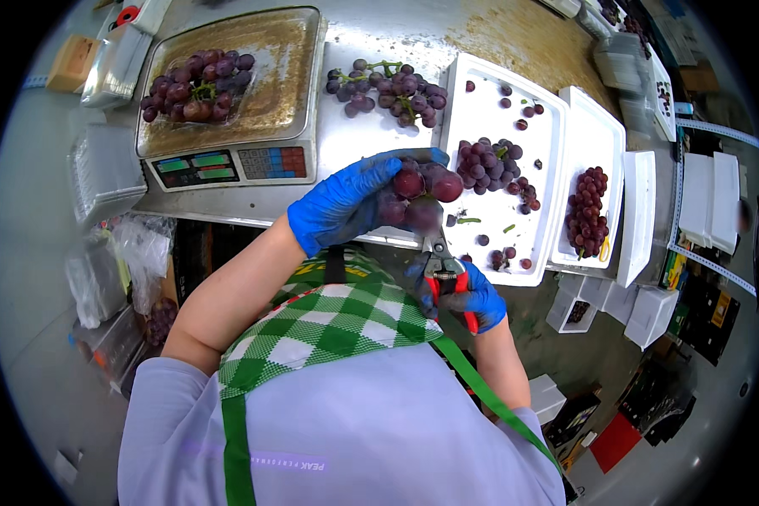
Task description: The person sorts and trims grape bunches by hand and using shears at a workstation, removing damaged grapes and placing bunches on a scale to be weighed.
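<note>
My left hand, in a blue glove, holds a bunch of dark red grapes up near my chest. Red-handled pruning shears are gripped in my right hand, also blue-gloved; their tips touch or nearly touch the underside of the bunch. A white foam tray beyond my hands holds a purple bunch, loose grapes and stem bits. Another bunch lies on the metal table. On the scale sits a bunch in a clear plastic tray.
To the right, a second white tray holds a long red bunch and yellow-handled scissors. Stacked clear containers stand left of the scale. White boxes and dark crates are low at the right.
</note>
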A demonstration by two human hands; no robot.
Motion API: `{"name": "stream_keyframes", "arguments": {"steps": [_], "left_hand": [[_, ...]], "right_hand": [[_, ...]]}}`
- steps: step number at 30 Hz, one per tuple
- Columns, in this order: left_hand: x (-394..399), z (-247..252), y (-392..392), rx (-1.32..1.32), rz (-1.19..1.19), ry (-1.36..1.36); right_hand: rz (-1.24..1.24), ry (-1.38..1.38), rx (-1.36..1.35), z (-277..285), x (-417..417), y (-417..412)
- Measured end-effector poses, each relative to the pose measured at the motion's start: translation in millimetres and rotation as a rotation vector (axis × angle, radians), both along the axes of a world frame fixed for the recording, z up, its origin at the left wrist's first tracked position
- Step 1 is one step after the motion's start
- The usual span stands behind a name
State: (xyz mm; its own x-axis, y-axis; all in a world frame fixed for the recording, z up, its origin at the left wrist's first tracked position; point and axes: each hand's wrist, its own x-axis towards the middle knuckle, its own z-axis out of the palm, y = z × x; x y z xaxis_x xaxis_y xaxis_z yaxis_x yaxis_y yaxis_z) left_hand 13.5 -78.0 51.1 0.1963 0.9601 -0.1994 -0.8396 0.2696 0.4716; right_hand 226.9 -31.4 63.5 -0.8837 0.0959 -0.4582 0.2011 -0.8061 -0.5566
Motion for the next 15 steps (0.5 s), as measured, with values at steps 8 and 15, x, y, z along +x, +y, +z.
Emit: {"name": "stream_keyframes", "arguments": {"steps": [8,15], "left_hand": [[9.0,-17.2,-9.4,-0.188,0.087,-0.071],[30.5,-20.1,6.7,-0.38,0.181,-0.249]], "right_hand": [[-0.067,-0.087,-0.106,1.8,14.3,-7.3],[-0.129,-0.285,0.424,28.3,43.9,-21.2]]}}
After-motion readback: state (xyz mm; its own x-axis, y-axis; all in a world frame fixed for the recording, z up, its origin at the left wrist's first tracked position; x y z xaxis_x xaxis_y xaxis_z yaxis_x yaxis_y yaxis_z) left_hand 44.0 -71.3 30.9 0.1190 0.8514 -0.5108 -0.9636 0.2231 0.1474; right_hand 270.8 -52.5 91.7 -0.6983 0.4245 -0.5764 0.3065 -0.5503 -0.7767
